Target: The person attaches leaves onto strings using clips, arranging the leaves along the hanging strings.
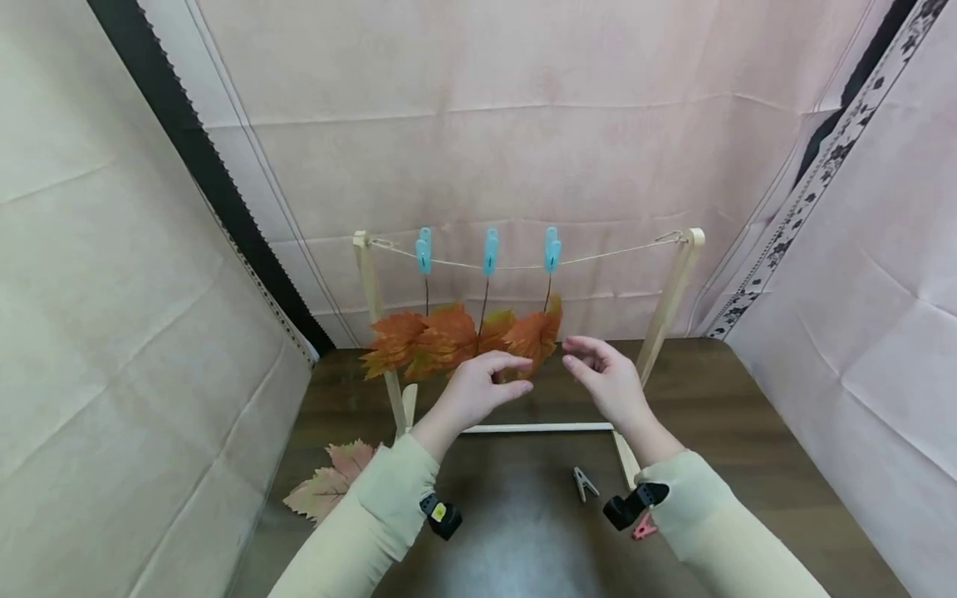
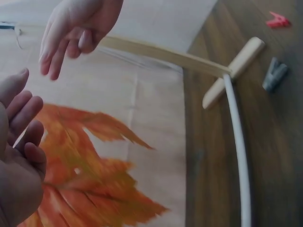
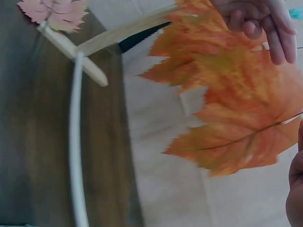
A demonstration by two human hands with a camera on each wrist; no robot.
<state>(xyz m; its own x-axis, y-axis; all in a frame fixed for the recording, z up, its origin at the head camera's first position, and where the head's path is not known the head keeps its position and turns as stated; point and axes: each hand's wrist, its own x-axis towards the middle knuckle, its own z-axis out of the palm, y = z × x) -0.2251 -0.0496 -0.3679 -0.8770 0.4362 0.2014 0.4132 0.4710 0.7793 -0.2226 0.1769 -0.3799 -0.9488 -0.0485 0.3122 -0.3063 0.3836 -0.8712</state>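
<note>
Orange maple leaves [image 1: 540, 332] hang by their stems from a string [image 1: 613, 252] with blue clothespins [image 1: 489, 252] clipped on it. Just in front of the leaves is my left hand [image 1: 478, 390], its fingers loosely bent with nothing between them. My right hand [image 1: 609, 380] is raised to the right of the rightmost leaf, fingers relaxed and holding nothing. A gap separates the two hands, whose fingertips face each other. In the right wrist view the leaves [image 3: 246, 137] overlap in part, and only a bit of blue clothespin [image 3: 296, 13] shows.
The string runs between two posts of a wooden frame [image 1: 668, 303], joined low down by a white bar [image 1: 538, 428]. A pinkish leaf [image 1: 336, 483] lies on the dark table [image 1: 516, 531] at left. A grey clothespin [image 1: 585, 484] and a red-pink clothespin [image 1: 645, 526] lie at right.
</note>
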